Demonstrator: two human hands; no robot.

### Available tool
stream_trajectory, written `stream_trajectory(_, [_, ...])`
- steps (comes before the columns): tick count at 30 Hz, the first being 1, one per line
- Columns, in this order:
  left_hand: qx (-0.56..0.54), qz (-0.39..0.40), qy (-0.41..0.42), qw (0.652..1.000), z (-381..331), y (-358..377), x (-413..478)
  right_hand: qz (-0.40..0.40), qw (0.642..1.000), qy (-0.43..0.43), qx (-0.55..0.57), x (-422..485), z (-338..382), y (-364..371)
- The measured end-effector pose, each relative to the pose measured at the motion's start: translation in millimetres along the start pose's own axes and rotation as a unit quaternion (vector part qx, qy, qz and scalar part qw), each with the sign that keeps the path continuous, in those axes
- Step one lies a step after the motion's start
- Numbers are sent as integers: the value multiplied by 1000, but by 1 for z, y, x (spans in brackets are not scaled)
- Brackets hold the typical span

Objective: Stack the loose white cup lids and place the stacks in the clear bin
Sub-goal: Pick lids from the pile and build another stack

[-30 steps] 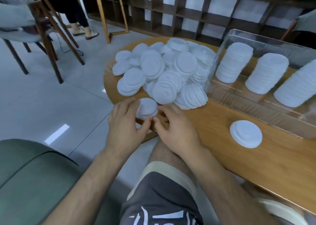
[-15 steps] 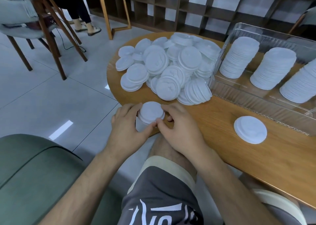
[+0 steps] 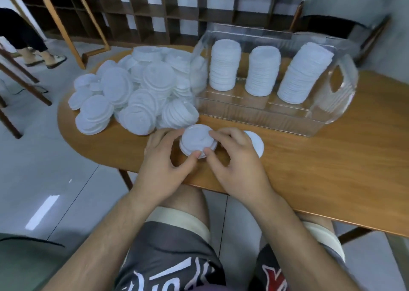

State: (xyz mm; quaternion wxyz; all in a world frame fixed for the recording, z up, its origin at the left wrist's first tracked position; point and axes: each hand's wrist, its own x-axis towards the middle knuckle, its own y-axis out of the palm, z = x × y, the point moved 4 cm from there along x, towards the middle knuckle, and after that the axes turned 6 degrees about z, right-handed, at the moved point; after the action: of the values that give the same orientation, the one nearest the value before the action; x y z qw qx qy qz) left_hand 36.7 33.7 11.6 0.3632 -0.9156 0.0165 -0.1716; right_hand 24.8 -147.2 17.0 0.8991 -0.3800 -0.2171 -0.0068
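Observation:
A short stack of white cup lids [image 3: 197,141] sits on the wooden table [image 3: 332,169] near its front edge. My left hand [image 3: 161,158] grips the stack from the left and my right hand [image 3: 232,158] grips it from the right, thumbs at its near rim. Behind it lies a heap of loose white lids [image 3: 135,91]. The clear bin [image 3: 287,118] stands at the back right and holds three tall lid stacks [image 3: 262,71]. One single lid [image 3: 256,144] lies flat just right of my right hand, partly hidden by it.
A chair [image 3: 345,25] stands behind the bin. Dark wooden shelving [image 3: 177,9] lines the back wall. At the far left are wooden chair legs [image 3: 22,80], a round table's legs and a seated person's feet [image 3: 44,58]. A green cushion [image 3: 26,264] sits at the lower left.
Both hands have carried the small lid stack from the table's left front edge to the right, onto the table beside the single flat lid. The view has shifted right.

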Motion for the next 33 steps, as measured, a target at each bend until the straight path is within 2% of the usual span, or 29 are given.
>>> stream_trajectory(5, [-6, 47, 48, 998, -32, 49, 24, -62, 998, 24, -17, -20, -41, -40])
stream_trajectory(12, [19, 75, 92, 993, -48, 87, 40, -74, 995, 55, -45, -31, -80, -56])
stream_trajectory(33, [40, 116, 59, 991, -46, 88, 41, -47, 992, 98, -65, -31, -76, -56])
